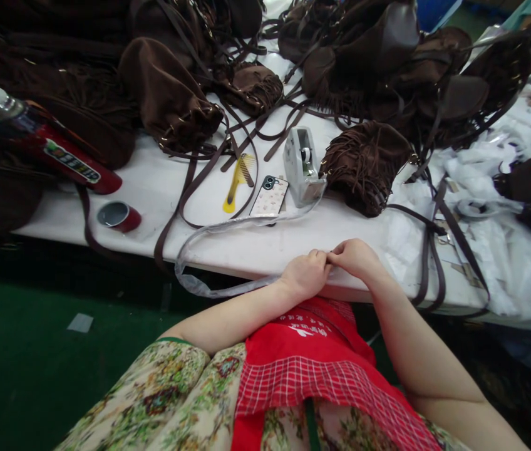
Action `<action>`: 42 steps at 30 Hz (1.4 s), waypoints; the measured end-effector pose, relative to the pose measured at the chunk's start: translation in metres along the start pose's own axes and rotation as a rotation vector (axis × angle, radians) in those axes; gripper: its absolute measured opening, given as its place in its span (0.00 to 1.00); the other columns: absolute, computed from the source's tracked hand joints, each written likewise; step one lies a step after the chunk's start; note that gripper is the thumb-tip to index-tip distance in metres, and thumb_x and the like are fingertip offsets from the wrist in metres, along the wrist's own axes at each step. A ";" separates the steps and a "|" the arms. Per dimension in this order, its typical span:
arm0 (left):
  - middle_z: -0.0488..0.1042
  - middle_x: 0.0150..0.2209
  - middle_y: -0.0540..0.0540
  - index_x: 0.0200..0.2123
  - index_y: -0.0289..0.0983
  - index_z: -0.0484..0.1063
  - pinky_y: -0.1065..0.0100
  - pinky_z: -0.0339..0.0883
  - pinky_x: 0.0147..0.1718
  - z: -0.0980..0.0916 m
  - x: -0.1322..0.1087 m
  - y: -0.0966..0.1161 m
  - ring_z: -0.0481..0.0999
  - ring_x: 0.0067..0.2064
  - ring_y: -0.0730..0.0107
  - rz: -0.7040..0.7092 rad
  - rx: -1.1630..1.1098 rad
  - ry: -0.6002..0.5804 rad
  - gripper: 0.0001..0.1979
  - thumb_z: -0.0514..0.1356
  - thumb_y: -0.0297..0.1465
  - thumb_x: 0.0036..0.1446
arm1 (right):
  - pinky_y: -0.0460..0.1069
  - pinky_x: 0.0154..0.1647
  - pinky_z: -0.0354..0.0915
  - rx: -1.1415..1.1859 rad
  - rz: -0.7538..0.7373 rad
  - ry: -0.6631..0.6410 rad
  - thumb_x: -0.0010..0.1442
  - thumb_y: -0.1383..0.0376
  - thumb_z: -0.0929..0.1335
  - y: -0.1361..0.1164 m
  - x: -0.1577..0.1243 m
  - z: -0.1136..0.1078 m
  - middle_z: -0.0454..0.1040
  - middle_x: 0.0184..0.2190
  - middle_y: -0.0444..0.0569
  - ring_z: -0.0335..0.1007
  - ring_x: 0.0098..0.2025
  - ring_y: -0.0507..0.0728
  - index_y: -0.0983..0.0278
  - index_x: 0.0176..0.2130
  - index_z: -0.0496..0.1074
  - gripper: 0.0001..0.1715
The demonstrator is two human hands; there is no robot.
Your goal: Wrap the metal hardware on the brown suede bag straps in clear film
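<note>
At the near edge of the white table (340,225), my left hand (307,274) and my right hand (358,258) meet with fingertips pressed together. Both are closed, and whatever lies between the fingers is too small or hidden to name. A clear plastic strip (200,237) loops from beside my left wrist over the table edge and back toward the grey tape dispenser (300,169). Just beyond my hands are a patterned phone (269,195), a yellow comb (233,191) and a dark brown fringed bag (371,163).
Brown bags (166,88) with long straps are piled across the back. On the left are a red thermos (71,153) and its cup (119,216). Crumpled white plastic wrapping (523,263) covers the right side. Several straps (434,263) hang over the front edge.
</note>
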State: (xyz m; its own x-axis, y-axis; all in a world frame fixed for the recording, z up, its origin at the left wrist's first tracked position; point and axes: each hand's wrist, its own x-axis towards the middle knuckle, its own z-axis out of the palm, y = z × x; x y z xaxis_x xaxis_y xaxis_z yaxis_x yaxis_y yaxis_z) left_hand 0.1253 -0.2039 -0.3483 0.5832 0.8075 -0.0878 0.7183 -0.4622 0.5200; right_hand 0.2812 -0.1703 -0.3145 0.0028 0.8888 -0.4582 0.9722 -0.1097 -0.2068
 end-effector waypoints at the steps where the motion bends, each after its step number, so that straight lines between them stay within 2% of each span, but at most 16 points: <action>1: 0.73 0.41 0.39 0.45 0.32 0.66 0.62 0.71 0.39 0.000 -0.002 0.001 0.76 0.41 0.59 0.009 -0.011 -0.005 0.16 0.48 0.38 0.66 | 0.48 0.25 0.56 0.020 -0.015 -0.005 0.51 0.57 0.66 0.002 0.000 0.001 0.77 0.22 0.51 0.70 0.25 0.56 0.63 0.24 0.78 0.15; 6: 0.73 0.39 0.43 0.43 0.36 0.70 0.64 0.71 0.37 -0.002 -0.007 0.002 0.76 0.37 0.63 0.098 0.037 -0.088 0.13 0.47 0.30 0.65 | 0.46 0.24 0.54 0.023 -0.137 0.027 0.51 0.59 0.66 0.014 -0.008 0.007 0.75 0.22 0.46 0.66 0.24 0.53 0.62 0.31 0.78 0.14; 9: 0.71 0.41 0.43 0.41 0.37 0.71 0.64 0.71 0.37 -0.005 -0.007 -0.001 0.76 0.38 0.63 0.060 0.044 -0.094 0.13 0.48 0.32 0.65 | 0.46 0.24 0.53 -0.028 -0.281 0.036 0.54 0.60 0.64 0.017 -0.015 0.007 0.73 0.21 0.44 0.64 0.23 0.52 0.61 0.31 0.77 0.13; 13: 0.68 0.47 0.43 0.49 0.38 0.64 0.65 0.70 0.41 -0.011 -0.004 -0.007 0.75 0.43 0.64 -0.034 -0.002 -0.034 0.14 0.54 0.36 0.62 | 0.47 0.32 0.58 -0.155 -0.520 0.017 0.56 0.64 0.63 0.013 -0.020 -0.001 0.77 0.30 0.47 0.69 0.31 0.55 0.60 0.34 0.76 0.12; 15: 0.68 0.47 0.45 0.51 0.40 0.62 0.66 0.70 0.40 -0.013 -0.002 -0.010 0.75 0.43 0.65 -0.003 -0.009 -0.023 0.15 0.54 0.35 0.62 | 0.47 0.37 0.60 -0.219 -0.634 -0.021 0.57 0.67 0.63 0.010 -0.020 -0.005 0.77 0.34 0.48 0.71 0.37 0.56 0.60 0.37 0.76 0.13; 17: 0.69 0.44 0.45 0.49 0.39 0.64 0.66 0.70 0.39 -0.013 0.000 -0.012 0.75 0.41 0.65 0.061 0.007 -0.039 0.12 0.52 0.34 0.63 | 0.49 0.39 0.61 -0.295 -0.727 -0.038 0.58 0.69 0.63 0.008 -0.019 -0.008 0.77 0.36 0.49 0.71 0.39 0.57 0.60 0.39 0.76 0.14; 20: 0.70 0.42 0.44 0.44 0.37 0.66 0.66 0.70 0.39 -0.012 0.002 -0.015 0.75 0.40 0.64 0.095 0.015 -0.061 0.11 0.51 0.35 0.64 | 0.51 0.39 0.62 -0.425 -0.811 -0.011 0.60 0.71 0.63 0.007 -0.019 -0.009 0.76 0.36 0.51 0.71 0.39 0.59 0.62 0.38 0.75 0.13; 25: 0.70 0.44 0.45 0.49 0.37 0.64 0.65 0.69 0.44 -0.013 0.002 -0.018 0.74 0.44 0.65 0.098 -0.077 -0.060 0.13 0.53 0.33 0.61 | 0.51 0.39 0.62 -0.505 -0.870 0.057 0.60 0.71 0.64 0.011 -0.024 -0.007 0.74 0.36 0.50 0.69 0.38 0.58 0.60 0.40 0.75 0.12; 29: 0.70 0.44 0.45 0.49 0.39 0.65 0.66 0.69 0.43 -0.018 0.002 -0.017 0.74 0.43 0.66 0.119 -0.057 -0.080 0.13 0.52 0.33 0.62 | 0.51 0.37 0.61 -0.518 -0.876 0.130 0.60 0.73 0.64 0.018 -0.026 -0.004 0.72 0.35 0.50 0.67 0.37 0.58 0.59 0.43 0.74 0.14; 33: 0.71 0.43 0.46 0.50 0.40 0.66 0.67 0.70 0.40 -0.019 0.002 -0.014 0.75 0.40 0.67 0.128 -0.003 -0.077 0.13 0.51 0.34 0.63 | 0.50 0.37 0.61 -0.507 -0.861 0.141 0.60 0.72 0.64 0.026 -0.024 0.001 0.72 0.35 0.51 0.66 0.38 0.58 0.60 0.43 0.75 0.14; 36: 0.72 0.42 0.46 0.48 0.39 0.68 0.66 0.70 0.41 -0.017 0.005 -0.015 0.75 0.41 0.66 0.146 0.012 -0.087 0.13 0.49 0.34 0.65 | 0.49 0.37 0.62 -0.307 -0.791 0.147 0.63 0.68 0.62 0.035 -0.021 0.009 0.72 0.33 0.50 0.67 0.36 0.57 0.59 0.44 0.75 0.14; 38: 0.72 0.41 0.44 0.45 0.36 0.69 0.66 0.69 0.42 -0.015 0.008 -0.017 0.75 0.41 0.65 0.138 0.013 -0.095 0.12 0.49 0.34 0.65 | 0.49 0.37 0.63 -0.052 -0.678 0.190 0.64 0.64 0.61 0.041 -0.019 0.014 0.74 0.34 0.49 0.69 0.36 0.55 0.59 0.44 0.75 0.14; 40: 0.73 0.39 0.43 0.41 0.35 0.70 0.66 0.70 0.42 -0.013 0.010 -0.017 0.75 0.40 0.65 0.125 0.017 -0.096 0.12 0.49 0.34 0.65 | 0.48 0.37 0.65 0.181 -0.502 0.261 0.62 0.60 0.63 0.044 -0.019 0.019 0.75 0.34 0.49 0.70 0.35 0.55 0.61 0.44 0.74 0.14; 42: 0.73 0.39 0.43 0.40 0.35 0.70 0.66 0.70 0.40 -0.010 0.011 -0.015 0.75 0.39 0.65 0.103 0.020 -0.081 0.12 0.49 0.33 0.65 | 0.49 0.35 0.65 0.305 -0.304 0.287 0.60 0.57 0.65 0.044 -0.020 0.024 0.76 0.33 0.50 0.71 0.33 0.56 0.63 0.43 0.74 0.16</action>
State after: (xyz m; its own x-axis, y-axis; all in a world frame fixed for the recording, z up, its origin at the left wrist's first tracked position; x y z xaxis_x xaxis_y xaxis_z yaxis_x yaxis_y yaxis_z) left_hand 0.1169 -0.1848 -0.3485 0.6827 0.7234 -0.1032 0.6595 -0.5492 0.5133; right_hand 0.3186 -0.2039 -0.3348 -0.1634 0.9823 -0.0910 0.8267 0.0861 -0.5560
